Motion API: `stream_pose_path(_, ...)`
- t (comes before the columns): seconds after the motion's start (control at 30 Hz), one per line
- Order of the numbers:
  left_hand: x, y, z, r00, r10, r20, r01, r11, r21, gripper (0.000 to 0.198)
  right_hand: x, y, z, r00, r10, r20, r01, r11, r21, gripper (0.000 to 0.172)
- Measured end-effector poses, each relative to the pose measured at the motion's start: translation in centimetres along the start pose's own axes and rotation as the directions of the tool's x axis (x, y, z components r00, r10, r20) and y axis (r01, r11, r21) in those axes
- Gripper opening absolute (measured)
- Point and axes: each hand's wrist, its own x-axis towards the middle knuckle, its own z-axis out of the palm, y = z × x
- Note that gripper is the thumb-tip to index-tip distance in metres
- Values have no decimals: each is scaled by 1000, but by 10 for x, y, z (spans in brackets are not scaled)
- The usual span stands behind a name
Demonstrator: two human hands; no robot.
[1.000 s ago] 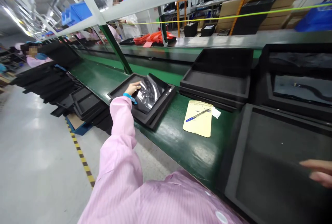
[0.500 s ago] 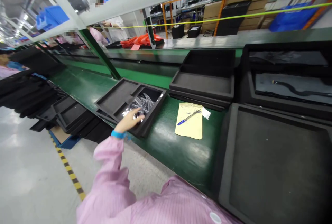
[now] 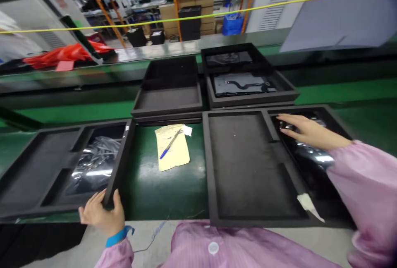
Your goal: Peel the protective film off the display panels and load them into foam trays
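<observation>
At L tray [image 3: 117,168] corner sits LH [image 3: 104,215], RH [image 3: 312,132] on blk panel [image 3: 311,161].

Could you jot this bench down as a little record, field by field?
Left hand: at the near right corner of the left tray
Left wrist: blue band
Right hand: at a shiny dark sheet in the right tray
Inside left tray: crumpled clear plastic
Between trays: yellow paper, pen lying on it
Farther back: black trays, stacked
Bench: green
</observation>
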Motion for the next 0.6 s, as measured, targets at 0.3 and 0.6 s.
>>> stream_pose_path(0.3,-2,8,11,978,-181,100,157,964,215,38,35,-1,-1,984,64,165,-79,993,88,66)
stream_pose_path(0.6,24,81,-10,965,-195,174,181,979,91,58,25,-18,-119,982,191,-7,-160,846,509,41)
